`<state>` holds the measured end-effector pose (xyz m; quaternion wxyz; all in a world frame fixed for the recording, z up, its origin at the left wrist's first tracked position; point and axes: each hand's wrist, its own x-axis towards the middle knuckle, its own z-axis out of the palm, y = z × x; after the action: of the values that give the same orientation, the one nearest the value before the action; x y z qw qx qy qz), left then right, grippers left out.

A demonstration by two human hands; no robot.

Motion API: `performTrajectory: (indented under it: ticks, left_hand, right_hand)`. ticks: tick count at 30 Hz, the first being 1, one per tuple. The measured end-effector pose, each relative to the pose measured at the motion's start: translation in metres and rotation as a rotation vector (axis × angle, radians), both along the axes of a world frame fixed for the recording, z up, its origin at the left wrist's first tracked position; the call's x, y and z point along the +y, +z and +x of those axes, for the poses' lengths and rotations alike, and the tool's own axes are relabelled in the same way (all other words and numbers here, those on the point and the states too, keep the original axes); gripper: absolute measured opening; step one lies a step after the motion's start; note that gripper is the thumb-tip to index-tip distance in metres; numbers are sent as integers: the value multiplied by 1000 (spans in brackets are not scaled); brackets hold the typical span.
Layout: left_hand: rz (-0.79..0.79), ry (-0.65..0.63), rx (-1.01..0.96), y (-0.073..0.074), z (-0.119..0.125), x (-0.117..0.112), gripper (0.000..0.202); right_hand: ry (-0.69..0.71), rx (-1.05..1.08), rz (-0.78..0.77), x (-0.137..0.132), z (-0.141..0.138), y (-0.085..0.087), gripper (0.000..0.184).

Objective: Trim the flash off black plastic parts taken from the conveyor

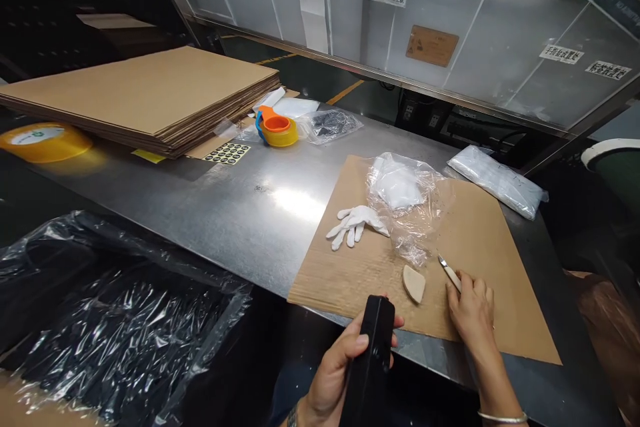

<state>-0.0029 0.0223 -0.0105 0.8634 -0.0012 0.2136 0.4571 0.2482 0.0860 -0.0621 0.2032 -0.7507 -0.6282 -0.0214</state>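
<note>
My left hand is wrapped round a long black object with rounded edges, held upright in front of the table's near edge; its lower end runs out of view. On the cardboard sheet rests my right hand, thumb and fingers closed at the handle end of a small craft knife. The blade points away from me. Left of the knife lies a beige wedge-shaped pad. Farther back on the sheet are a white glove and a crumpled clear plastic bag with something white in it.
A stack of flat cardboard covers the table's far left. Near it are a yellow tape roll, an orange tape dispenser and a sticker sheet. A white packet lies back right. Black plastic-wrapped goods stand lower left.
</note>
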Motion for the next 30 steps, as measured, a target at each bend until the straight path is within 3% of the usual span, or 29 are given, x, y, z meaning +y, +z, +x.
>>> performTrajectory:
  ticks: [4, 9, 13, 19, 30]
  left_hand:
    - [-70, 133, 121, 10, 0, 1, 57]
    - [-149, 239, 231, 22, 4, 6, 52]
    - [-139, 294, 308, 27, 9, 12, 54]
    - [-48, 388, 379, 30, 14, 14, 56]
    - [-37, 437, 431, 35, 17, 12, 53]
  right_hand:
    - [102, 49, 64, -14, -19, 7, 36]
    - [539, 521, -92, -50, -64, 45, 33]
    - [790, 645, -9, -65, -88, 62, 50]
    - [822, 621, -22, -69, -93, 56, 56]
    - [787, 674, 32, -72, -96, 55, 37]
